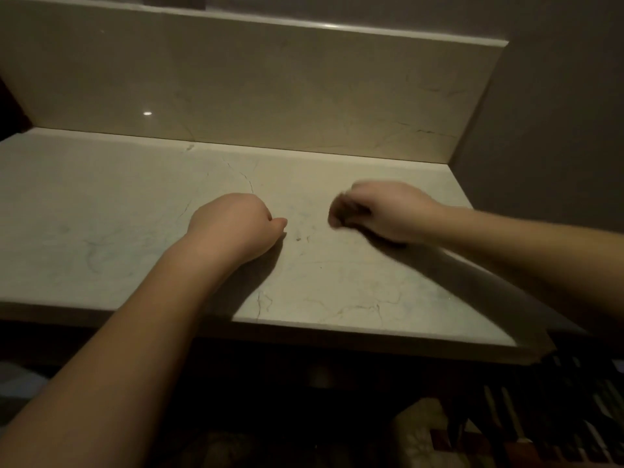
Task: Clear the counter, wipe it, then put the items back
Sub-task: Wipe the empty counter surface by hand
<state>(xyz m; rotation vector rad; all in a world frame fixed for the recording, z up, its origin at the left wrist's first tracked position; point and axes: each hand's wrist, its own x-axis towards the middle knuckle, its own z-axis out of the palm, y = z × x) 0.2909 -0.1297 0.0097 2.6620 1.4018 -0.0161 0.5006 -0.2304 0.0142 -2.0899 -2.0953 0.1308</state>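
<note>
My left hand (236,228) and right hand (385,211), fingers curled, grasp unclear, rest on the marble counter (101,211). Backsplash (270,92) at 12 o'clock; wall (553,130) at 2 o'clock.

Veined marble counter (101,214), glossy backsplash (270,96)

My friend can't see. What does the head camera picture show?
Two bare hands, left and right, rest with curled fingers on a pale marble counter in dim light. The right is blurred. A backsplash rises behind.
</note>
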